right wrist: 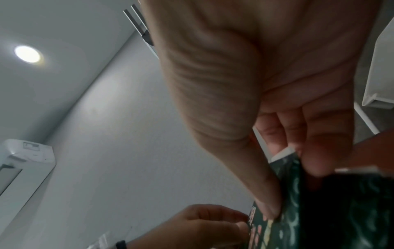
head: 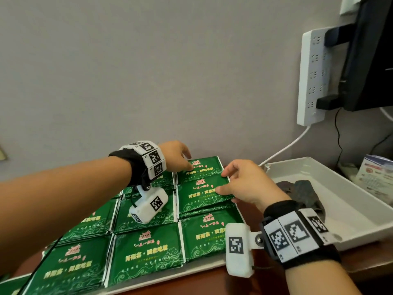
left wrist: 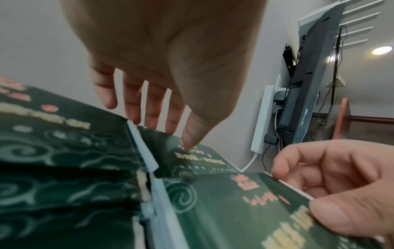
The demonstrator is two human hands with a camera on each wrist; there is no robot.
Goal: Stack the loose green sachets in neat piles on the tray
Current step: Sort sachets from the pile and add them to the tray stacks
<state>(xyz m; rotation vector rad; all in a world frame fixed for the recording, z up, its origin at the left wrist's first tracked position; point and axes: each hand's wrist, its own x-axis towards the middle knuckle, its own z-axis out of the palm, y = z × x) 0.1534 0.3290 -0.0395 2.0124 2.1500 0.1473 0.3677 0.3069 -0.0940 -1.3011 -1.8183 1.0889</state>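
Note:
Green sachets lie in several piles in a grid on a white tray [head: 170, 277]. My left hand [head: 188, 160] reaches over the far right pile [head: 206, 167]. Its thumb tip [left wrist: 189, 143] touches the top sachet and its straight fingers hang behind the pile's far edge. My right hand [head: 223, 182] pinches the right edge of the top green sachet [head: 202, 192] on the pile just in front, thumb on its face and fingers curled at the edge. In the right wrist view the right hand [right wrist: 283, 185] grips that sachet [right wrist: 287, 227].
A second white tray [head: 361, 209] stands to the right with dark packets [head: 306, 192] in it. On the wall hang a white power strip [head: 312, 77] and a dark monitor [head: 370, 50]. Leaflets [head: 376, 173] lie at the far right. The wall is close behind the trays.

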